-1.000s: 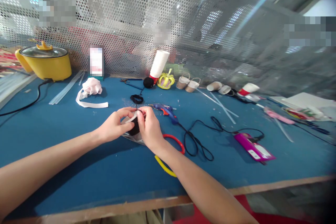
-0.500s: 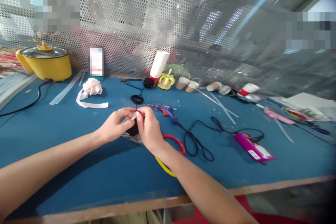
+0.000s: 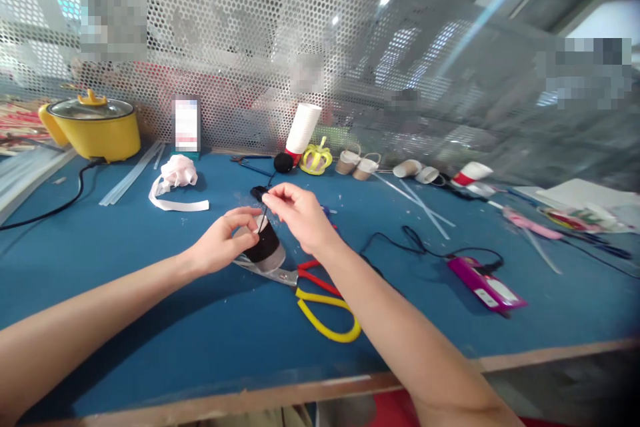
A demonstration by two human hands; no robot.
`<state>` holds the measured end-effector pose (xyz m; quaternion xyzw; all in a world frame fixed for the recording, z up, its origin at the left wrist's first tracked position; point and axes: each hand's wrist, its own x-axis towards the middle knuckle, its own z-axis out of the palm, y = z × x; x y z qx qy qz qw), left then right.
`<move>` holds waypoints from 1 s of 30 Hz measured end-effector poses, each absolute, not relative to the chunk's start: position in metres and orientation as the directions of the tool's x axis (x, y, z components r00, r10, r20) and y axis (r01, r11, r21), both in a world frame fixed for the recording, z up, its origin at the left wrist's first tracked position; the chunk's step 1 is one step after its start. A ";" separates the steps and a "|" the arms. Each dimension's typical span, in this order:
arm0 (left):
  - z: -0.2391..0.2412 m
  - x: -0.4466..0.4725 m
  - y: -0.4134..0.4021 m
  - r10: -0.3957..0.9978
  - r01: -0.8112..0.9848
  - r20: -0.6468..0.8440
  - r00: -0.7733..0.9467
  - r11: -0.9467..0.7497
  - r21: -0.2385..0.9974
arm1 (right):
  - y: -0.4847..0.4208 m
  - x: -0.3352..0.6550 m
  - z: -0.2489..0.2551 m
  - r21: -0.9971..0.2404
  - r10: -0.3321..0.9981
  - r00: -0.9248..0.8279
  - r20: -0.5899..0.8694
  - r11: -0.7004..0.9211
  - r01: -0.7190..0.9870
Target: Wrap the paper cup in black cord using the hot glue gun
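A small cup [image 3: 273,258], white-grey with a wide black yarn band around it, leans tilted in front of me. The fingers of my left hand [image 3: 220,241] are closed on its rim at the left side. Above it, my right hand [image 3: 300,215] pinches a strand of black yarn [image 3: 263,215] that runs down to the cup. Behind the fingertips lies a small loose coil of the same yarn, leading back to a black yarn ball [image 3: 283,162]. Scissors [image 3: 287,277] with red and yellow handles lie under the cup. My right hand mostly hides the blue glue gun.
A crumpled white strip [image 3: 179,172] and a yellow electric pot [image 3: 100,133] stand at left. Along the perforated screen are stacked paper cups [image 3: 305,127], a yellow crown-like piece [image 3: 316,159] and small baskets [image 3: 367,167]. A purple power bank-like pack [image 3: 485,283] with cords lies at right.
My right hand has moved up and away from the cup, drawing the yarn strand taut. More of the cup and the scissors now shows. The left hand stays at the cup.
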<state>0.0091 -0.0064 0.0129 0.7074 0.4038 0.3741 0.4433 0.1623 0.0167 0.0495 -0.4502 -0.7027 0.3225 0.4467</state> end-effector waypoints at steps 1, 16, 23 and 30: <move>0.013 0.009 -0.006 0.899 0.236 0.175 0.402 -0.286 0.929 | 0.021 0.159 0.057 -0.884 0.929 -0.218 0.299 0.356 0.304; 0.006 0.010 0.000 0.903 0.223 0.191 0.385 -0.292 0.930 | 0.080 0.091 0.086 -0.963 0.909 -0.386 0.159 0.228 0.140; 0.008 0.009 0.000 0.895 0.252 0.197 0.400 -0.314 0.915 | 0.115 0.090 0.109 -0.977 0.953 -0.281 0.109 0.155 0.148; 0.009 0.009 0.000 0.898 0.245 0.181 0.402 -0.296 0.923 | 0.159 0.102 0.122 -0.765 0.959 -0.265 0.106 0.249 0.594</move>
